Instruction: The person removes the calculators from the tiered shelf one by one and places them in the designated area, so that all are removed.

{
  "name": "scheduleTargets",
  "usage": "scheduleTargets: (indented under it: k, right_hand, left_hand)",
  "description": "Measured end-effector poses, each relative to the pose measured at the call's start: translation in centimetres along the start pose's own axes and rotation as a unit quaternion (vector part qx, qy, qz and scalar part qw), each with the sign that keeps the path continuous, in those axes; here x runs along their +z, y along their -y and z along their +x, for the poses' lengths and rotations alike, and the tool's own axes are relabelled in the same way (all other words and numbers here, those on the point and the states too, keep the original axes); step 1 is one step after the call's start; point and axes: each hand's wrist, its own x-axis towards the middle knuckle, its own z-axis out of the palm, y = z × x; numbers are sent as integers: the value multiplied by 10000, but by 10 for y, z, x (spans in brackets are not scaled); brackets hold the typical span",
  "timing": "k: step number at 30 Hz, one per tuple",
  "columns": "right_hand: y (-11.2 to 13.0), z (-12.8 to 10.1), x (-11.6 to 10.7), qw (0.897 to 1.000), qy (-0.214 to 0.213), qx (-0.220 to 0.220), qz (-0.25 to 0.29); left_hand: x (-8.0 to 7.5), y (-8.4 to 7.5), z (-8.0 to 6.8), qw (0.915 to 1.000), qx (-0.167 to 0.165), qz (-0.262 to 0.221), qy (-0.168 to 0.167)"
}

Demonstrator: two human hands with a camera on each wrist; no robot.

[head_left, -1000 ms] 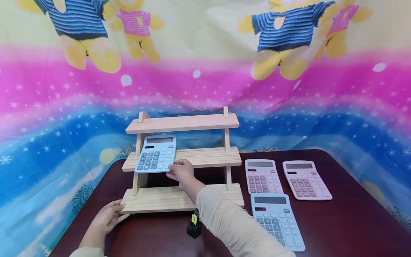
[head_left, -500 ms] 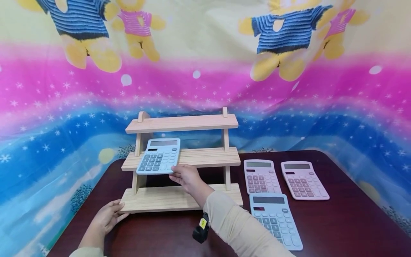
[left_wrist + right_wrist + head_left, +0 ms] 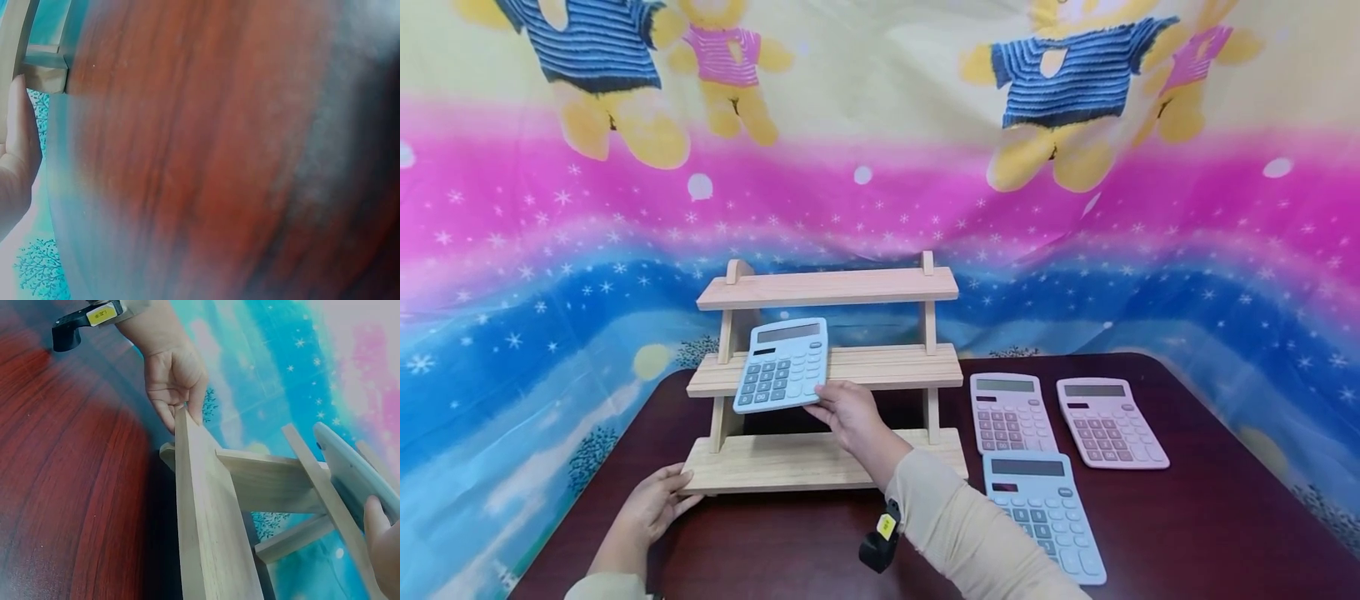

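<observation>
Right hand (image 3: 850, 412): grasps the blue calculator (image 3: 782, 364) at its lower right corner, fingers under the bottom edge. The calculator is tilted, keys facing the person, in front of the left part of the middle shelf (image 3: 880, 365) of the wooden rack (image 3: 827, 287). In the right wrist view the calculator (image 3: 350, 472) appears edge-on above the rack frame; whether it touches the shelf cannot be determined.

Left hand (image 3: 655, 504): grasps the front left corner of the bottom shelf (image 3: 760, 467), thumb on top and fingers curled at the edge. The right wrist view confirms this hand (image 3: 175, 378) at the board end.

Rack: three stepped shelves, standing on the dark red tabletop (image 3: 1210, 517), left of centre.

On the tabletop to the right of the rack:
- a pink calculator (image 3: 1011, 412), just beside the rack
- a second pink calculator (image 3: 1111, 422), to its right
- a second blue calculator (image 3: 1043, 515), in front of both and partly covered by the right sleeve (image 3: 970, 533)

Background: a cloth backdrop (image 3: 880, 167) printed with teddy bears and stars
</observation>
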Motion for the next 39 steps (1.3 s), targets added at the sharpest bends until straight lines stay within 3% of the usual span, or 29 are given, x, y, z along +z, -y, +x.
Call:
scheduleTargets:
  k: [16,39]
  right_hand:
    - [17,-4,-14,9997,-158,126,110]
    - [42,-35,-42,9996,230,-129,-68]
  left_hand:
    - [0,1,0,9999,98,-63,-13]
    - [0,3,-1,9999,124,3,-81]
